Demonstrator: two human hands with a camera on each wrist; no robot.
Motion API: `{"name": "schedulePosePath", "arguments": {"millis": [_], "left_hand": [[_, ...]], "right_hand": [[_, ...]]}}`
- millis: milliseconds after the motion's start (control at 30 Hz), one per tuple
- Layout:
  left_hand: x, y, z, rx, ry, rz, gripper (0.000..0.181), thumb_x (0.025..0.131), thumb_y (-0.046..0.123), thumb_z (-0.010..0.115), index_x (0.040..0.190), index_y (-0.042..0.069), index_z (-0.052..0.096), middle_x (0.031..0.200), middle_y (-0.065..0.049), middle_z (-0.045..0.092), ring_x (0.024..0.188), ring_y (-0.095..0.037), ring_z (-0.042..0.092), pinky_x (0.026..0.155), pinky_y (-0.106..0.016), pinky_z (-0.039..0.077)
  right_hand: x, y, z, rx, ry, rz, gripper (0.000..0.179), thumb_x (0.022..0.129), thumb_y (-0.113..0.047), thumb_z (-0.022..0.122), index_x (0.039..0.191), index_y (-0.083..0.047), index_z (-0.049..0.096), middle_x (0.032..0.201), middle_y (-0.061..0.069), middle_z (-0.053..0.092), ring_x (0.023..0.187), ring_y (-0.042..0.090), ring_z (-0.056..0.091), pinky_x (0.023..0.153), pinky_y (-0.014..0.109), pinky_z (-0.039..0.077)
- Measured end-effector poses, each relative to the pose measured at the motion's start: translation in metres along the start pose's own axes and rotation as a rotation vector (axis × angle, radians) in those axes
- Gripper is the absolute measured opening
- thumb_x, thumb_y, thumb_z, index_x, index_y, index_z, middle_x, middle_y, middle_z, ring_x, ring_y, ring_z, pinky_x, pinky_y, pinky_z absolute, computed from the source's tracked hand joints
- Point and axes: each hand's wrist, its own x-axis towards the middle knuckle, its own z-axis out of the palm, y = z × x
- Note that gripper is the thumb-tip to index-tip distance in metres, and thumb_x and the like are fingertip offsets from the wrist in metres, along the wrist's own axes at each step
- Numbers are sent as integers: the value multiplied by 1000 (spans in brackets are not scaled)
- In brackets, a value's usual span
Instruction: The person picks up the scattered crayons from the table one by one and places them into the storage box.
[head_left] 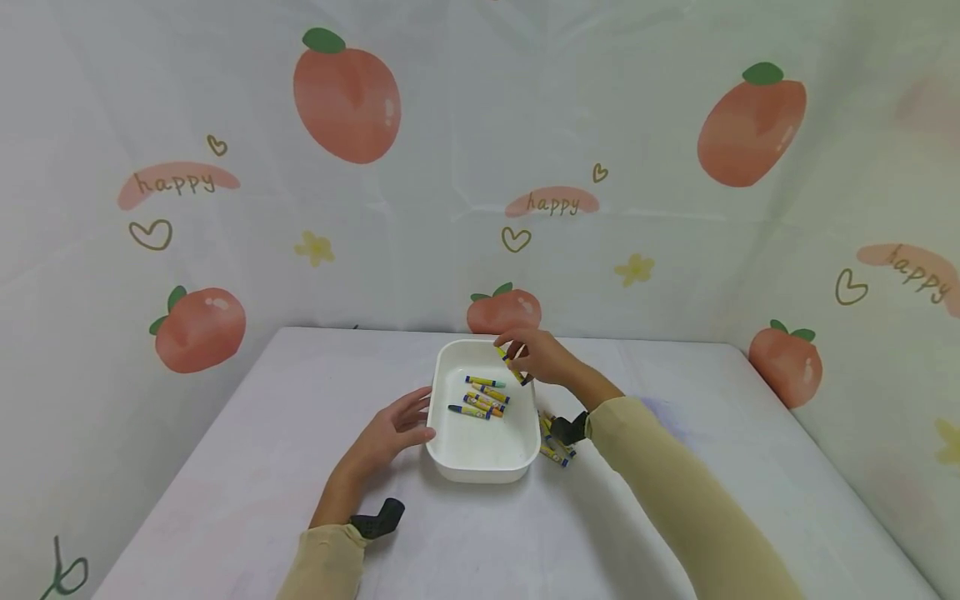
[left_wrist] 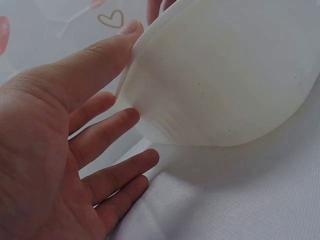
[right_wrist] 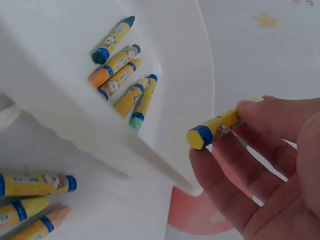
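- The right grip (head_left: 544,357) pinches a yellow crayon (right_wrist: 214,130) between thumb and fingertips, at the tray's far right corner.
- Its long axis slants, blunt blue-banded end towards the person, other end away and leftward.
- The white tray (head_left: 483,446) opens below and left of that grip; five loose crayons (right_wrist: 116,62) lie inside, nearer the person and leftward from it.
- The left grip (head_left: 386,429), farther from the held crayon, is spread and relaxed against the tray's left side, thumb at the rim.
- More crayons (right_wrist: 37,185) lie on the surface (head_left: 405,533), nearer the person than the right grip; the wrist camera (head_left: 570,428) partly covers them, so their count is unclear.
- Fingers hide the held crayon's middle; its height above the rim is hard to judge.
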Motion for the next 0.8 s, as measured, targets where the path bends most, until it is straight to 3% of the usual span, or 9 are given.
{"name": "schedulePosePath", "arguments": {"millis": [300,633,800], "left_hand": [[1,-1,-1,-2,2,-2,72,86,19,75,149,18,40,144,-8,50,129,-32,49,106,-57,34],[1,1,-1,2,-3,-24,72,86,20,75,149,20,39,145,-6,49,129,-31,49,106,-56,35],[2,-1,-2,0,-16,-2,72,87,19,74,150,18,38,145,-9,48,129,-32,48,106,-56,35]], "right_hand": [[6,-18,8,-36,-173,-5,38,90,-1,65,128,-6,61,99,7,61,83,21,60,61,31,58],[3,-24,13,-43,-253,-15,35,90,2,64,123,-10,66,102,10,64,83,23,62,65,30,57],[4,-22,16,-43,-276,-31,36,90,3,64,123,-11,66,102,10,65,83,20,61,66,30,57]]}}
